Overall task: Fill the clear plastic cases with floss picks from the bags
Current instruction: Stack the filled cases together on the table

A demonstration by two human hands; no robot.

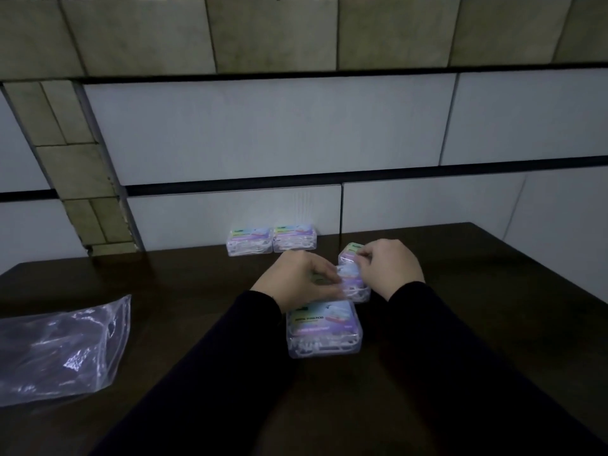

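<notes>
Both forearms, in black sleeves, reach forward over the dark brown wooden table (493, 291) and converge on one small clear plastic case with a pastel label (353, 283), held just above the tabletop.

Left hand (296, 279): palm down, fingers curled inward, fingertips pinching the near-left edge of the held case. Right hand (393, 266): knuckles up, fingers bent tight, gripping the same case at its far-right side. The case sits tilted between them; white floss picks show dimly through its lower wall.

Taking the held case as landmark:
- Directly nearer the person, a larger-looking clear plastic case with a purple and pale-blue printed lid (324, 327) lies flat on the table, white picks visible along its front wall. Its far edge is covered by the held case and the left wrist.
- Just behind the held case, partly hidden by the right hand's fingers, another clear case with a green-topped label (348, 253); only its upper left corner shows.
- Farther back and to the left, two filled clear cases (272, 241) stand side by side, touching, against the grey tiled wall (263, 133).
- Well to the left, a crumpled clear plastic bag (62, 347) lies at the table's edge, cut off by the frame; whether any picks are inside it cannot be made out.

Light is dim; label text is unreadable, and whether the held case's lid is latched cannot be told.
</notes>
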